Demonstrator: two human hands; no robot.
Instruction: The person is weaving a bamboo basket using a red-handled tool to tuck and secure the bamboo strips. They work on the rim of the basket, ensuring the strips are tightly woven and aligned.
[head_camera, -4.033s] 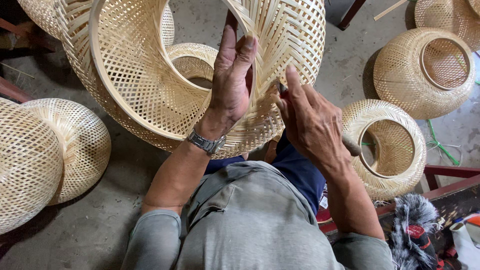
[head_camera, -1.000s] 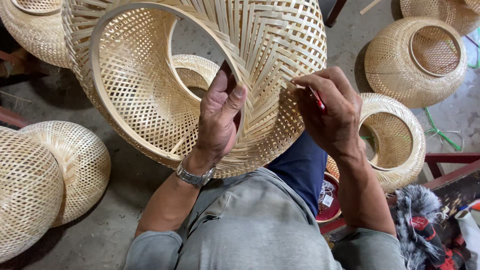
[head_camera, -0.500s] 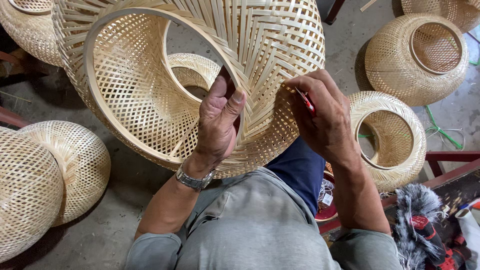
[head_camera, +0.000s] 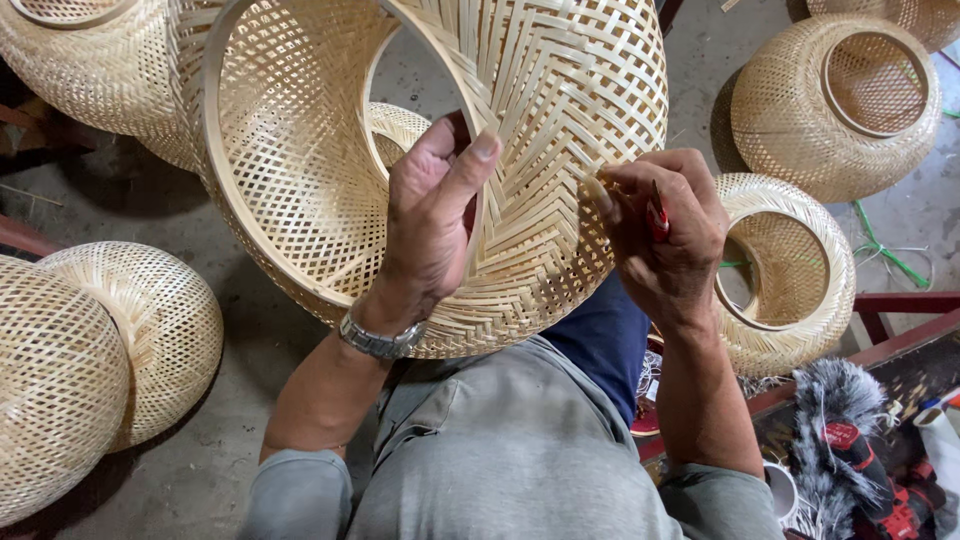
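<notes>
Bamboo rim gripped by left hand (head_camera: 432, 225), thumb over the ring edge of large pale woven bamboo lampshade (head_camera: 560, 110) held tilted above lap. Right hand (head_camera: 665, 235) clenched on small red-handled tool (head_camera: 659, 212), fingertips pressed to weave on shade's outer side. Steel wristwatch (head_camera: 380, 342) on left wrist. Similar woven shades (head_camera: 835, 95) on grey concrete floor (head_camera: 270, 330) around.

The large pale woven bamboo shade (head_camera: 560, 120) runs off the top edge above the left grip (head_camera: 435, 215). Inside the right grip (head_camera: 665, 235), a small red-handled tool (head_camera: 659, 213) is mostly hidden; its kind cannot be told.
</notes>
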